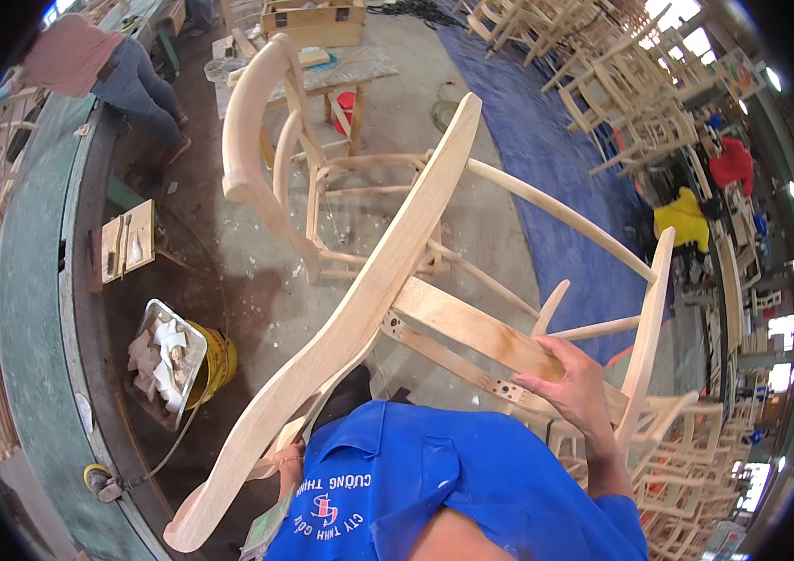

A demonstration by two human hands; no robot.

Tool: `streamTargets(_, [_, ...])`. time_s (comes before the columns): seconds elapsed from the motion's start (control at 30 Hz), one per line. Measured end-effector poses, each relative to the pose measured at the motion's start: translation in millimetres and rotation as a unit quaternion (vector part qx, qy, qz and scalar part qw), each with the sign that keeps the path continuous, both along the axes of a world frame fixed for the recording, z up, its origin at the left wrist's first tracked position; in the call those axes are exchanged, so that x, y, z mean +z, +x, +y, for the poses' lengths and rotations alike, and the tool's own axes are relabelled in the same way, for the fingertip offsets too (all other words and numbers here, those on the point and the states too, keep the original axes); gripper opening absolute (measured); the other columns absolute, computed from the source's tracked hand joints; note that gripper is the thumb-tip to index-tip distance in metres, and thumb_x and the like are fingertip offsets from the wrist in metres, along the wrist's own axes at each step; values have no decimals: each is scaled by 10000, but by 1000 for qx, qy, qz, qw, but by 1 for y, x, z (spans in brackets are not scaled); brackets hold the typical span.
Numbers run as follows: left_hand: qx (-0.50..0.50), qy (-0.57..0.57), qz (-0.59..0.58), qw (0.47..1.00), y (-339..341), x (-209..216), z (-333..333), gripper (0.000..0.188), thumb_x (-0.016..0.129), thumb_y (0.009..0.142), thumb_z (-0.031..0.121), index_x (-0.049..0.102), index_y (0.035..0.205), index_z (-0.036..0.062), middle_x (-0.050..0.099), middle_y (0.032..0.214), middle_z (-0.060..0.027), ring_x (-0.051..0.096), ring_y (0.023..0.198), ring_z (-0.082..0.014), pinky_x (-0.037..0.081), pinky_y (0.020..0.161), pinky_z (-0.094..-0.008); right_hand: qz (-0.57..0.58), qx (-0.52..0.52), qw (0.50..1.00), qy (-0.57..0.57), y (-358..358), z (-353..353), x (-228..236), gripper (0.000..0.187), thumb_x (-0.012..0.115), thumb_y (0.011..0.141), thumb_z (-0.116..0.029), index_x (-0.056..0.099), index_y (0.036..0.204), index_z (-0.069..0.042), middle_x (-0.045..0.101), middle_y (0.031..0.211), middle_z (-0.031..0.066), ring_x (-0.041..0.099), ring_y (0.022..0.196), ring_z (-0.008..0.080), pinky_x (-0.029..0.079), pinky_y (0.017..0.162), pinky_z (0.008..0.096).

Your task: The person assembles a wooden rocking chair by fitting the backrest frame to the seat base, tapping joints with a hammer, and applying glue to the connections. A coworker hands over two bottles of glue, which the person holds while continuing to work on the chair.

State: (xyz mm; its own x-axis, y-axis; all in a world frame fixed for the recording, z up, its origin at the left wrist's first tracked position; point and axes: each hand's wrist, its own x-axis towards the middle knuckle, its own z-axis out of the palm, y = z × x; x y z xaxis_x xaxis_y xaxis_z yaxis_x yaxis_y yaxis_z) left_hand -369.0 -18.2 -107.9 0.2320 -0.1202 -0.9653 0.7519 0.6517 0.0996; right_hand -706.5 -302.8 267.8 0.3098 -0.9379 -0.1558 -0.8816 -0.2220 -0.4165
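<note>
Concrete floor (277, 318) | right grip (570, 379): curled over chair rail (453, 319) | left grip (291, 465): partly hidden

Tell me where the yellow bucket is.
The yellow bucket is on the head view's left side, to the right of the green workbench, partly hidden behind a metal tray.

Smooth, matt wooden chair frame (462, 323)

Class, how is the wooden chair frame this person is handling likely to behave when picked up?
The chair frame is probably stiff, since wooden rails join its legs. It may feel light for its size, being mostly open gaps.
</note>
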Motion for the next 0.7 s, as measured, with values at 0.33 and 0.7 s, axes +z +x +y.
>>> streamTargets(0.33, [57,5,66,996,8,-19,-163,373,385,912,236,537,1154,-4,626,1127,-163,620,1037,-329,498,909,-544,-94,-7,992,88,61,-187,-36,447,660,853,-481,667,1091,-103,705,934,104,674,911,217,493,803,312])
streamTargets(0.7, [42,123,26,991,-7,-58,-352,411,412,961,293,543,1246,28,633,1191,-155,630,1083,-312,554,867,-458,-97,50,988,108,89,-387,-121,358,625,895,-417,703,1012,-88,684,772,52,626,747,120,465,697,274])
